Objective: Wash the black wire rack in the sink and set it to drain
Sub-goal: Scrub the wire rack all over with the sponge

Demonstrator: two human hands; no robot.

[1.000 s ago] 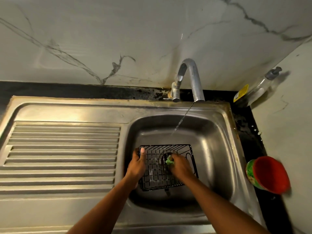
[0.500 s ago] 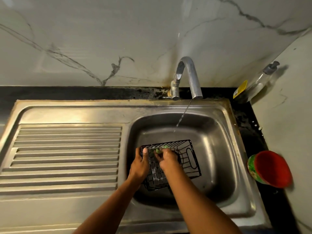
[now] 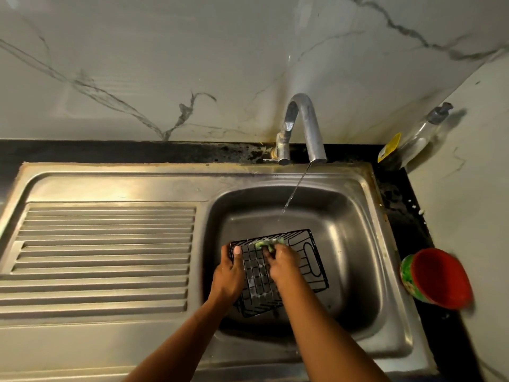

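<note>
My left hand (image 3: 230, 274) grips the rack (image 3: 311, 260), lower centre; my right hand (image 3: 283, 264) pinches the scrubber (image 3: 268, 244), scrubbing. Next, I think, rinsing.

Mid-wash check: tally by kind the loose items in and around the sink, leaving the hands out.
Black wire rack: 1
Green scrubber: 1
Clear pump bottle: 1
Red cup: 1
Total: 4
</note>
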